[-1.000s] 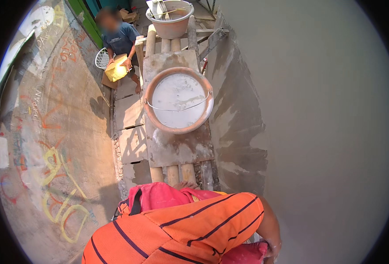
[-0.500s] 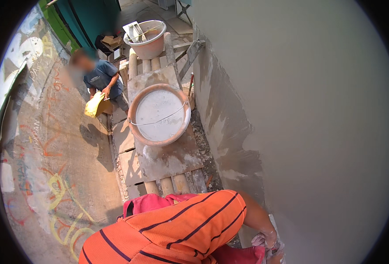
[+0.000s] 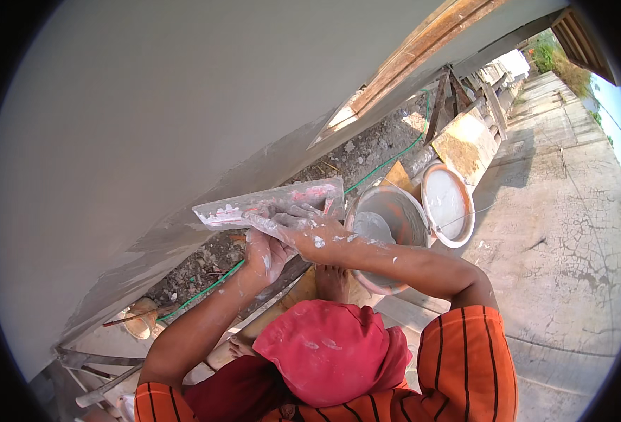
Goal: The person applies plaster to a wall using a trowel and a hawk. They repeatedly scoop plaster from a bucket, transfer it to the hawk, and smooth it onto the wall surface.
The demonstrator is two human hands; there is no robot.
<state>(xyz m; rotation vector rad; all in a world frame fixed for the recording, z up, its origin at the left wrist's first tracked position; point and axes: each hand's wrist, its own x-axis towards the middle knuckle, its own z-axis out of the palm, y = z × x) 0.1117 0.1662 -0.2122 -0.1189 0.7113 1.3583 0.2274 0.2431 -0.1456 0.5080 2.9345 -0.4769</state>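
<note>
My right hand (image 3: 303, 231) is closed on a long flat steel trowel (image 3: 221, 215), its fingers and back smeared with white paste. My left hand (image 3: 268, 254) is just under it, fingers partly curled and touching it; what they hold is hidden. The trowel is held level beside the grey plastered wall (image 3: 113, 119). Beyond my right forearm stand a bucket (image 3: 412, 225) with grey residue inside and a round tub of white mix (image 3: 444, 204).
A walkway of boards and poles (image 3: 465, 148) runs toward the upper right beside a cracked concrete slope (image 3: 549, 211). A green hose (image 3: 384, 165) lies on rubble at the wall's foot. A wooden frame (image 3: 412, 53) is set in the wall.
My view has swung round, putting the plastered wall on the left. My hands rose from the lower right edge to mid-view with the trowel. The other person has left the view.
</note>
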